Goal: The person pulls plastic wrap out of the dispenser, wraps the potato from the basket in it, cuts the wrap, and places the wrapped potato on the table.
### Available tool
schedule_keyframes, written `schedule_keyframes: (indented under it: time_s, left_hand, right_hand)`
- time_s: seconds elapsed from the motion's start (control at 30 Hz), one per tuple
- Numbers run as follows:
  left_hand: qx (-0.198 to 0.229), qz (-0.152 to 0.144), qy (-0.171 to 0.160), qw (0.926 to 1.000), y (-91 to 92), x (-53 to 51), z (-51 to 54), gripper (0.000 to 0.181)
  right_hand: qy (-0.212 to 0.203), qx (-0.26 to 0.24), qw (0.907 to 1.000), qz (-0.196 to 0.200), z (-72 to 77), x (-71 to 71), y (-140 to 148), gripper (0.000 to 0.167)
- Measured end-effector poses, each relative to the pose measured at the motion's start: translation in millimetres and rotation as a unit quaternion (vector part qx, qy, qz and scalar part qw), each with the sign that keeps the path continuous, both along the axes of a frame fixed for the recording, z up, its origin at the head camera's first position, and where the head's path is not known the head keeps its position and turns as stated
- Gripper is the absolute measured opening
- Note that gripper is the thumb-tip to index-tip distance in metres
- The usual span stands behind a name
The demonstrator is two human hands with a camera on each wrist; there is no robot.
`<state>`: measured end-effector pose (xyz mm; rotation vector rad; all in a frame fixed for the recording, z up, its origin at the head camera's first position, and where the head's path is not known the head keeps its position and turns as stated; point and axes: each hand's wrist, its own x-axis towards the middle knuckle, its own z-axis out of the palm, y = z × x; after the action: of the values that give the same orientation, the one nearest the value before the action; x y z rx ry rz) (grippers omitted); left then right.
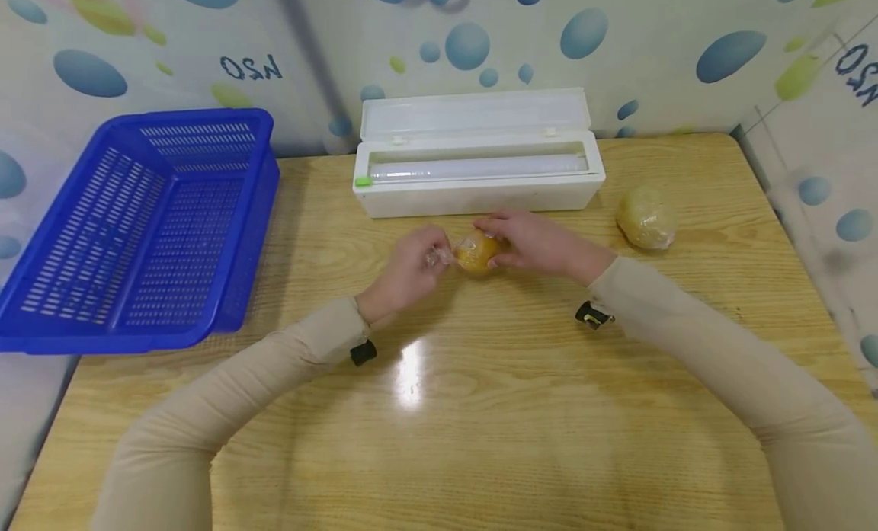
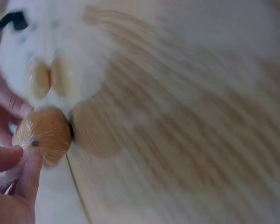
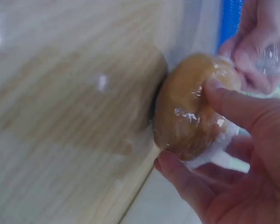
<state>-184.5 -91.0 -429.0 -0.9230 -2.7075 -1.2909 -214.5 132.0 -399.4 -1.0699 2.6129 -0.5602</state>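
Note:
A round orange-yellow fruit (image 1: 476,254) in clear plastic wrap rests on the table in front of the white box. My right hand (image 1: 538,243) holds it from the right, the thumb and fingers curved around its sides in the right wrist view. On its other side, my left hand (image 1: 410,270) pinches the gathered end of the plastic wrap (image 1: 439,255). The left wrist view shows this wrap drawn tight over the fruit (image 2: 47,133), with a small dark spot beside the fingertips. Part of the gathered wrap is hidden inside the left hand.
A white box (image 1: 480,196) with its lid raised holds a roll of clear film (image 1: 480,167) behind the hands. At right on the wooden table (image 1: 439,447) sits a paler wrapped fruit (image 1: 647,217). A blue plastic basket (image 1: 229,264) stands at left.

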Motion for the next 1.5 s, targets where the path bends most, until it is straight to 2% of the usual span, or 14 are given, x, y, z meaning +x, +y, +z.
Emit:
schedule_keyframes:
  time_s: [0.17,0.27,0.37,0.43,0.5,0.6,0.67,0.73,0.83,0.93,1.13,1.2,1.33,1.5]
  left_hand:
    - [0.023,0.085,-0.111,0.9899,-3.8,-10.4,1.8,0.009]
    - [0.062,0.110,-0.213,0.9688,-3.8,-14.1,2.9,0.010]
    - [0.075,0.127,-0.262,0.9538,-5.2,-17.6,3.2,0.012]
    - [0.083,0.132,-0.283,0.9463,-7.4,-20.8,3.2,0.013]
    - [0.093,0.135,-0.302,0.9391,-10.1,-24.5,3.2,0.012]
    - [0.118,0.134,-0.336,0.9248,-11.8,-28.7,3.7,0.011]
    - [0.104,0.127,-0.331,0.9291,-11.8,-31.2,3.8,0.010]
    - [0.070,0.121,-0.312,0.9399,-11.4,-32.8,4.8,0.010]
    - [0.013,0.113,-0.283,0.9525,-10.3,-35.2,8.1,0.012]
    - [-0.003,0.112,-0.291,0.9500,-8.9,-36.5,14.5,0.017]
    - [0.084,0.117,-0.366,0.9193,-7.4,-43.1,21.7,0.022]
    - [0.084,0.118,-0.372,0.9170,-7.8,-45.7,22.8,0.019]
    - [0.062,0.114,-0.371,0.9196,-8.4,-49.5,26.2,0.017]
    - [0.011,0.089,-0.345,0.9344,-7.8,-51.6,35.5,0.018]
  right_hand:
    - [0.023,0.034,0.9975,-0.057,-1.2,9.3,-6.4,0.065]
    - [0.036,0.043,0.9953,-0.079,-2.0,14.1,-9.0,0.064]
    - [0.024,0.030,0.9955,-0.087,-2.1,15.9,-8.8,0.063]
    - [-0.014,0.003,0.9963,-0.084,-2.6,14.1,-6.6,0.059]
    - [-0.081,-0.040,0.9926,-0.082,-2.6,11.4,-3.5,0.050]
    - [-0.216,-0.117,0.9655,-0.085,-2.8,7.4,1.0,0.034]
    - [-0.284,-0.150,0.9423,-0.094,-2.3,7.6,1.7,0.030]
    - [-0.326,-0.165,0.9244,-0.107,-3.0,8.6,-0.2,0.032]
    - [-0.339,-0.164,0.9182,-0.124,-3.7,12.3,-4.9,0.040]
    - [-0.333,-0.151,0.9204,-0.139,-4.7,15.2,-8.8,0.047]
    - [-0.306,-0.127,0.9285,-0.167,-5.2,19.0,-17.7,0.052]
    - [-0.299,-0.119,0.9307,-0.175,-4.2,19.5,-20.2,0.051]
    - [-0.263,-0.101,0.9420,-0.182,-3.0,19.6,-23.7,0.051]
    - [-0.234,-0.097,0.9482,-0.192,-1.9,20.3,-26.2,0.050]
